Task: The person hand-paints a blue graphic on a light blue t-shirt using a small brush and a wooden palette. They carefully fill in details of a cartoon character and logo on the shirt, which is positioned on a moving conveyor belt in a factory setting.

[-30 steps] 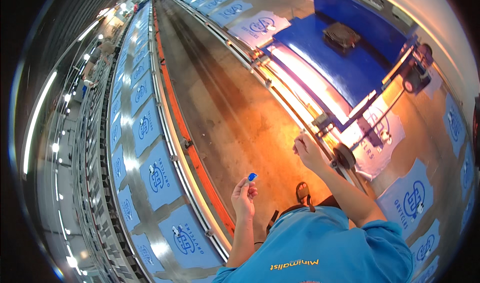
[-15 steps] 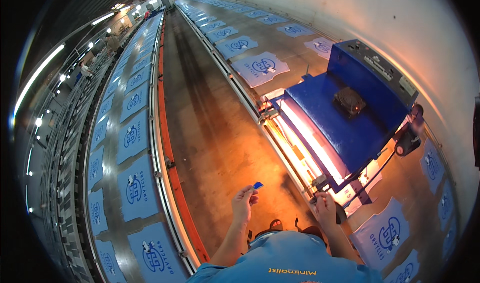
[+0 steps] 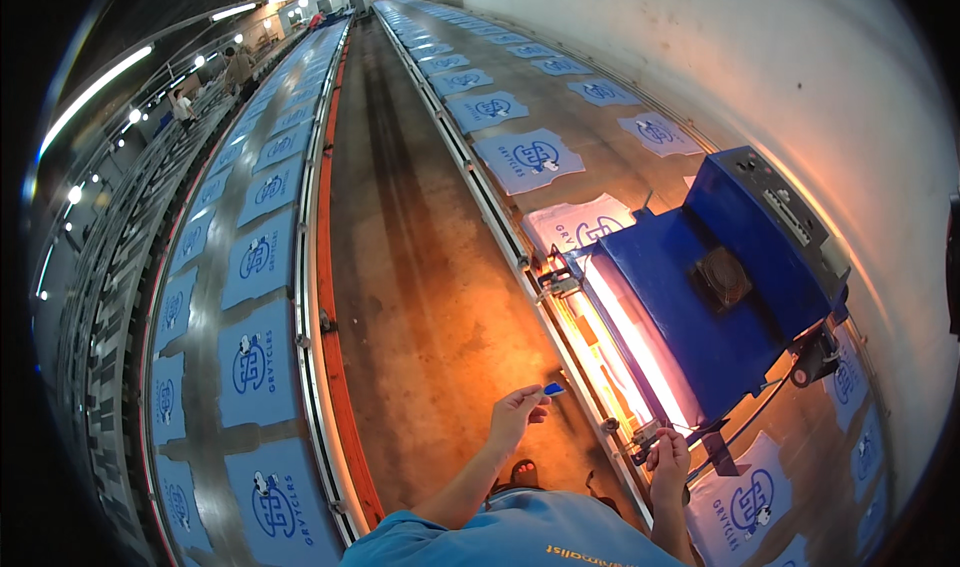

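Note:
Between its thumb and fingers my left hand (image 3: 520, 414) pinches a small flat blue piece (image 3: 554, 390), held above the floor of the aisle. What kind of piece it is, I cannot make out. My right hand (image 3: 668, 455) is closed on a metal bracket (image 3: 645, 437) at the near corner of a blue heat dryer (image 3: 690, 307). The dryer straddles the right-hand printing table, with a bright orange glow under its left edge. Close to my right hand lies a light blue printed fabric panel (image 3: 735, 507); another printed panel (image 3: 575, 225) sticks out beyond the dryer's far side.
A metal rail (image 3: 480, 182) edges the right table. Across the aisle (image 3: 410, 297), the left table has rows of printed panels (image 3: 255, 357) and an orange side beam (image 3: 340, 397). A cable (image 3: 745, 437) hangs by the dryer. People (image 3: 240, 72) stand far left.
The dryer has come nearer along the table, uncovering a printed panel on its far side. My right hand stays on its bracket, and my left hand still holds the blue piece. The view has shifted.

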Demonstrator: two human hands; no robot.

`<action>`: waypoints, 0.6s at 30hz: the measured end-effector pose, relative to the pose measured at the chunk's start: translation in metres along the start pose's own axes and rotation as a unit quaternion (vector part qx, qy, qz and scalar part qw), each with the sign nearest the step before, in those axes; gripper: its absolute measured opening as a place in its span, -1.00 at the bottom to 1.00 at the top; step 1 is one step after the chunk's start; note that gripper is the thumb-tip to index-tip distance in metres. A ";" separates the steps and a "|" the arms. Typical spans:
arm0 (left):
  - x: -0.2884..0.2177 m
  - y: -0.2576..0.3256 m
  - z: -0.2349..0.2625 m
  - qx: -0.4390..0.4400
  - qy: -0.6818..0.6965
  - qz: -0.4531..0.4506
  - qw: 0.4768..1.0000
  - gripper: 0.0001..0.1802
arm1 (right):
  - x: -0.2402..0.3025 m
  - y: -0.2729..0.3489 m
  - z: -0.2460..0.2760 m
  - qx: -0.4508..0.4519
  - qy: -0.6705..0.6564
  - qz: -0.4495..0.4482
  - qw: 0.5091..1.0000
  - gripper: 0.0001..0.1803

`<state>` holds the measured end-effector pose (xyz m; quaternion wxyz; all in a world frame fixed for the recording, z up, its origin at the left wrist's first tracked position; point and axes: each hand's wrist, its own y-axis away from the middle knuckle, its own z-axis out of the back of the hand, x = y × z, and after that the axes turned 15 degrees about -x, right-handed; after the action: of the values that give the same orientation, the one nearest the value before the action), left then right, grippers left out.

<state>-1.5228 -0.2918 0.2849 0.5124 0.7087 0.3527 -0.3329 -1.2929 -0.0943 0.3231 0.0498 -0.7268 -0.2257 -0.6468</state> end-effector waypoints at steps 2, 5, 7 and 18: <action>-0.002 -0.002 0.000 -0.008 -0.004 0.003 1.000 -0.63 | 0.003 -0.006 -0.005 0.017 -0.006 0.008 1.000 -0.85; 0.003 -0.011 0.006 -0.018 -0.014 0.005 1.000 -0.62 | 0.006 -0.010 -0.014 0.001 0.010 -0.026 1.000 -0.85; 0.005 -0.013 0.007 -0.029 -0.013 0.012 0.999 -0.62 | 0.012 -0.010 -0.021 -0.001 0.019 -0.040 0.999 -0.84; -0.009 -0.033 -0.014 -0.025 -0.007 0.016 1.000 -0.66 | 0.015 -0.017 0.003 -0.006 0.076 0.046 0.996 -0.81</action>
<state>-1.5538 -0.2724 0.2801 0.5378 0.6988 0.3458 -0.3207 -1.2961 -0.0740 0.3329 0.0925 -0.6852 -0.1835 -0.6988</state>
